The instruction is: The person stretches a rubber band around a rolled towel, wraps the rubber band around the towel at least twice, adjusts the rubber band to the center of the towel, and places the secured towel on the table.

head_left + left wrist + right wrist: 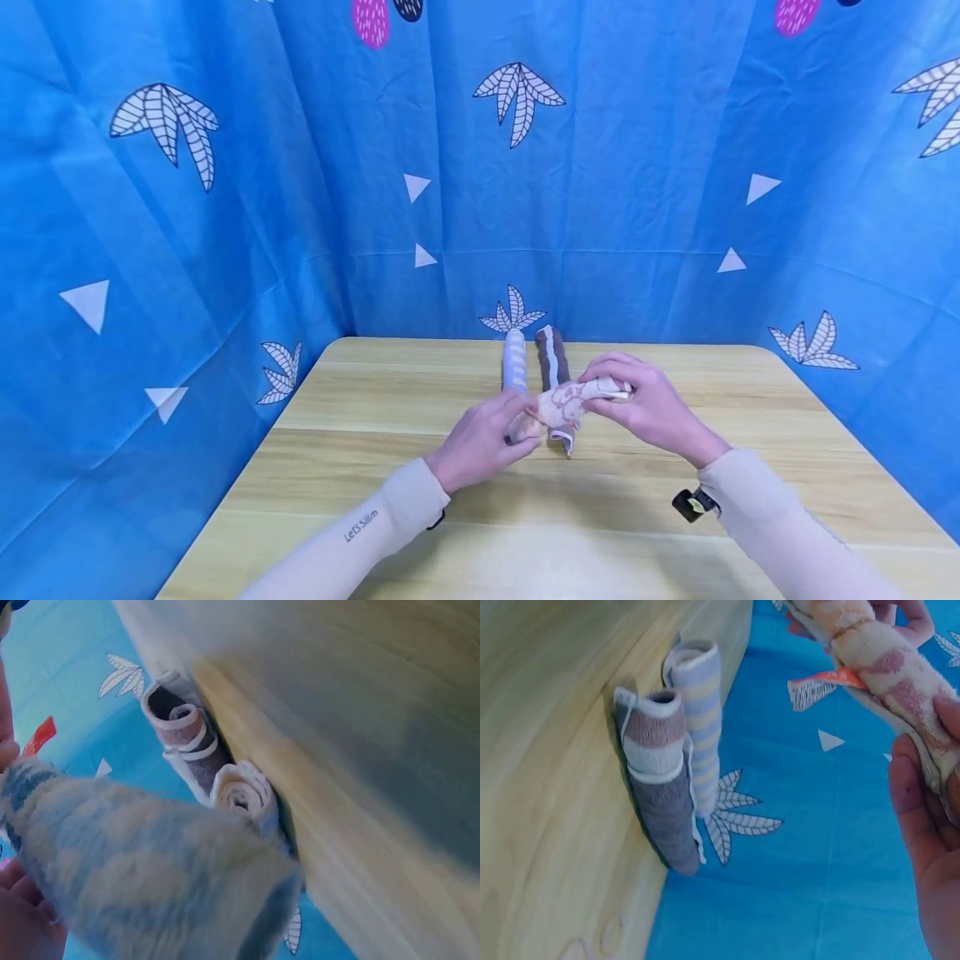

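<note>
A rolled cream towel with a pink pattern (562, 403) is held above the table between both hands. My left hand (480, 442) grips its left end, and my right hand (647, 406) holds the other end with thumb and fingers around it. An orange-and-white tag (821, 686) sticks out from the roll. In the left wrist view the held towel (150, 862) looks fuzzy and fills the foreground, with part of my left hand (26, 919) at the edge. Behind it lie a rolled lilac striped towel (514, 362) and a rolled brown towel with a pale stripe (553, 358).
The wood-grain table (337, 417) carries the two rolls side by side near its far edge. A blue patterned curtain (630, 167) hangs behind the table and along both sides. Each wrist wears a dark strap, and a small black device (693, 505) shows at the right one.
</note>
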`<act>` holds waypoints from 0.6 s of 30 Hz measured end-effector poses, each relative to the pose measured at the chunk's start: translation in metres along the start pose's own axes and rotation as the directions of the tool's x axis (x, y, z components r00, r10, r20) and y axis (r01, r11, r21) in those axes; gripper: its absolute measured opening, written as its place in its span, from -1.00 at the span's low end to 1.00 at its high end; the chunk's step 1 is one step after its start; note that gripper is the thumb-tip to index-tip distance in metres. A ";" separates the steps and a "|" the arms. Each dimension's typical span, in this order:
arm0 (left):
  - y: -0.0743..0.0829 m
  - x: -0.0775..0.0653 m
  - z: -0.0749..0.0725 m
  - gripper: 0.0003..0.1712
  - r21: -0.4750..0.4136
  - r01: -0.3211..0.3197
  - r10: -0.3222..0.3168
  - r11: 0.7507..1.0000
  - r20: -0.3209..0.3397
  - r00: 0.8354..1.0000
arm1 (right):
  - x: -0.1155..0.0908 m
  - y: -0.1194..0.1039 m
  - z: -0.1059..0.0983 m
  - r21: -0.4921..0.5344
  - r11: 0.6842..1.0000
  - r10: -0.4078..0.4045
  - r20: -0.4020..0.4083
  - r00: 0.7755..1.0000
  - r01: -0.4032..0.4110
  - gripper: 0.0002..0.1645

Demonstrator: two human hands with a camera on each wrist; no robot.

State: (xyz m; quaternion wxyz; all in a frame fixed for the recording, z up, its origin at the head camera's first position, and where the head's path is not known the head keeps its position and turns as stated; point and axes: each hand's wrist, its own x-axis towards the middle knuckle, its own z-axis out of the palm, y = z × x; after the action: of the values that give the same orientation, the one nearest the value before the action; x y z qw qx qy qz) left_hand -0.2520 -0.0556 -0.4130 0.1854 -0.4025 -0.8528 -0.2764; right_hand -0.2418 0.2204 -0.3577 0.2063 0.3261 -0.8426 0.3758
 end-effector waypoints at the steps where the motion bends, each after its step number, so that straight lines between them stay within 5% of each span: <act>1: -0.001 0.000 0.002 -0.54 0.053 -0.039 0.041 0.998 -0.027 0.999 | 0.000 0.000 0.001 -0.003 1.000 0.014 -0.010 1.000 -0.014 -0.63; 5: -0.001 -0.002 0.005 -0.53 0.122 -0.091 0.099 0.988 -0.061 0.993 | 0.001 0.002 0.005 -0.002 0.998 0.067 -0.036 0.997 -0.067 -0.71; 18: -0.004 0.002 0.004 -0.83 0.169 -0.115 0.115 0.979 0.008 0.993 | 0.007 0.002 0.011 0.039 0.970 0.240 -0.057 0.969 -0.238 -0.77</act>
State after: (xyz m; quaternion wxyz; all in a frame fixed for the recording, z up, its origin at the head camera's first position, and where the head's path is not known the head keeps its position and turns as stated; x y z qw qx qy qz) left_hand -0.2571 -0.0537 -0.4165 0.2354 -0.4338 -0.8483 -0.1921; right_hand -0.2493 0.2101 -0.3610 0.1800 0.2137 -0.8629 0.4211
